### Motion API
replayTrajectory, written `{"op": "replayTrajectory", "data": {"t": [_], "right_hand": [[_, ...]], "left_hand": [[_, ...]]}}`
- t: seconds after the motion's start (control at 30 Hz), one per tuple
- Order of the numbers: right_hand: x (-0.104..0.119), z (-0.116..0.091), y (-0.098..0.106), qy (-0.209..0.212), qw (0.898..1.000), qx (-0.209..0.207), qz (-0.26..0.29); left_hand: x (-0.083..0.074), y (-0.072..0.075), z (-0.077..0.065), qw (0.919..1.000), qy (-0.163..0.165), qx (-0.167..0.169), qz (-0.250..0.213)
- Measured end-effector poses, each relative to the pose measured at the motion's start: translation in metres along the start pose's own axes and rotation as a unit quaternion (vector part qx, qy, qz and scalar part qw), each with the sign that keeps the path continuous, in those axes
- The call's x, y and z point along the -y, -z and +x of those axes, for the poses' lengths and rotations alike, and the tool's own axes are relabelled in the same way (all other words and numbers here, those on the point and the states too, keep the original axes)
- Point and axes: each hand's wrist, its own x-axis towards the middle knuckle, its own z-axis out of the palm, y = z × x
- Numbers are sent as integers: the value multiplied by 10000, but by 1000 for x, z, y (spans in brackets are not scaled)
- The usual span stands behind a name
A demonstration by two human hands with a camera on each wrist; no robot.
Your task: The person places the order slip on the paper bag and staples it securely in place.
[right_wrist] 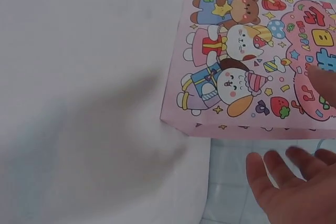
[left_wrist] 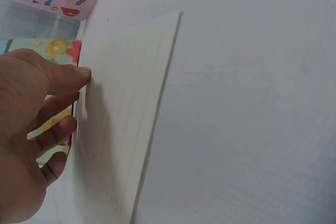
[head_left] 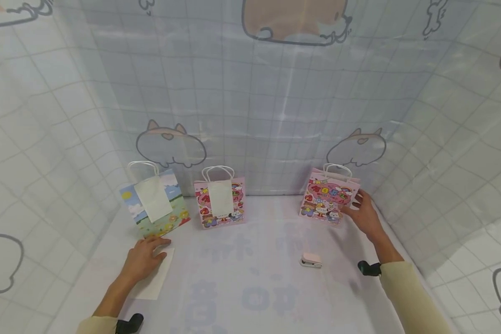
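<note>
My left hand (head_left: 144,259) rests at the far edge of a pad of lined cream paper (left_wrist: 121,114), its fingers slightly bent. Just beyond its fingertips stands a paper bag with a meadow print (head_left: 177,204), a blank cream sheet (head_left: 153,199) on its front. By the right side of a pink cartoon gift bag (head_left: 323,197) is my right hand (head_left: 366,218). The thumb (right_wrist: 323,82) lies over that bag's front, while the other fingers are spread apart from its side. Whether the thumb touches the bag, I cannot tell.
A second pink gift bag (head_left: 240,204) with a cream sheet (head_left: 221,198) on its front stands left of centre. A small pale-pink stapler (head_left: 311,260) lies on the white tabletop (head_left: 259,260). Tile-patterned sheeting (head_left: 259,116) encloses the back and sides.
</note>
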Motion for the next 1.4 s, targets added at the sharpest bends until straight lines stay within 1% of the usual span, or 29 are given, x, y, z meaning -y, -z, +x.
{"op": "replayTrajectory", "data": {"t": [0.17, 0.3, 0.53, 0.77, 0.87, 1.1, 1.2, 1.4], "right_hand": [[-2, 1, 1, 214, 9998, 47, -32], [-2, 1, -1, 158, 9998, -19, -86], [-2, 3, -1, 202, 9995, -72, -238], [-2, 0, 0, 208, 9992, -108, -313], [-3, -1, 0, 188, 9992, -121, -321], [-4, -1, 0, 173, 9991, -166, -339], [-4, -1, 1, 176, 9987, -170, -449], [-2, -3, 2, 149, 9979, -185, -606]], "left_hand": [[-1, -1, 1, 9998, 126, 118, -54], [1, -3, -1, 9996, 206, 167, -49], [4, -4, -3, 9998, 195, 95, -20], [6, -1, -5, 9997, 208, -120, -46], [6, -1, -5, 9997, 212, -123, -78], [7, -3, -4, 9995, 295, -62, -136], [8, -3, -4, 9993, 351, -9, -138], [8, -2, -4, 9994, 329, 105, -93]]}}
